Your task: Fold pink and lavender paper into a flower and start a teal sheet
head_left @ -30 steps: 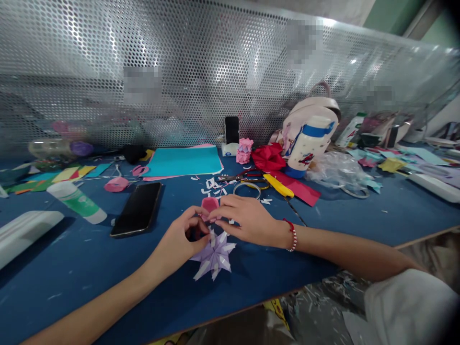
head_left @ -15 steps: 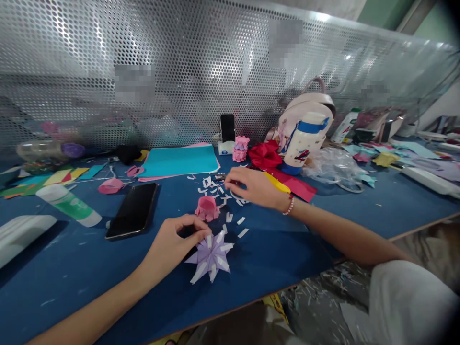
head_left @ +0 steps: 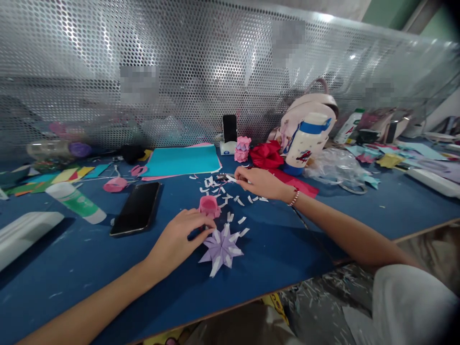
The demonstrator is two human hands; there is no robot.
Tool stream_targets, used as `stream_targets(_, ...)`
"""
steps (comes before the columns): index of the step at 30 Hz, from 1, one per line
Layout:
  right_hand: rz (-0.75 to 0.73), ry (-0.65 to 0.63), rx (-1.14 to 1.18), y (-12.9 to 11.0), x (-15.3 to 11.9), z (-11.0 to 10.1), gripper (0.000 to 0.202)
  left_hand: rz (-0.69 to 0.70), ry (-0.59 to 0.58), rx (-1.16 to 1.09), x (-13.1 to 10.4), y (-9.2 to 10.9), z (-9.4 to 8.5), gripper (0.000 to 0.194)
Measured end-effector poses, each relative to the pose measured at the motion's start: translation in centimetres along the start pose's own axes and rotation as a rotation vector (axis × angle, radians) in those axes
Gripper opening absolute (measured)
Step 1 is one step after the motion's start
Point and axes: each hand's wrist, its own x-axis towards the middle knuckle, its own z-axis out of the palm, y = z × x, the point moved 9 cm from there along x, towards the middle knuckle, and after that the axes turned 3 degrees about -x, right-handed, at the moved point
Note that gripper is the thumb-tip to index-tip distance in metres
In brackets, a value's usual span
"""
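Observation:
A purple folded-paper star [head_left: 222, 247] with white strips on its points lies on the blue table. My left hand [head_left: 181, 235] pinches one of its upper-left points between thumb and fingers. Just behind the star sits a pink paper ring [head_left: 209, 205] with a ruffled edge. My right hand [head_left: 264, 183], with a beaded bracelet at the wrist, is closed over the scattered strips farther back. At its fingertips is a white strip [head_left: 232, 178]. Several loose white strips [head_left: 227, 199] lie between the two hands.
A black phone [head_left: 137, 209] and a green-white tube [head_left: 76, 202] lie to the left. Blue paper sheets [head_left: 183, 159] are at the back. Red paper [head_left: 266, 154], a bottle [head_left: 307, 142], a backpack [head_left: 293, 115] and a plastic bag [head_left: 334, 167] stand or lie back right. The table's front edge is near.
The star has turned and shifted slightly right, with my left hand at it. My right hand has moved a little; a white strip now shows at its fingertips, and the yellow piece beside it is hidden.

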Motion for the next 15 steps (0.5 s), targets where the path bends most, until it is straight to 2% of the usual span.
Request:
stream_targets(3, 0.03, 0.125, 0.101, -0.5, 0.0, -0.8, 0.016, -0.03, -0.027, 0.006, -0.1, -0.2, 0.2, 0.003)
stream_targets(6, 0.048, 0.193, 0.174, -1.1, -0.2, -0.8, 0.017, -0.086, -0.021, -0.041, -0.2, -0.8, 0.3, 0.006)
stream_targets(11, 0.02, 0.199, 0.328, -2.0, -0.5, 0.2, 0.019, -0.104, -0.038, -0.087, -0.2, -0.8, 0.3, 0.008)
stream_targets(15, 0.03, 0.2, 0.36, -2.0, -0.5, 0.6, 0.02, -0.082, -0.039, -0.083, -0.3, -0.4, 0.1, 0.005)
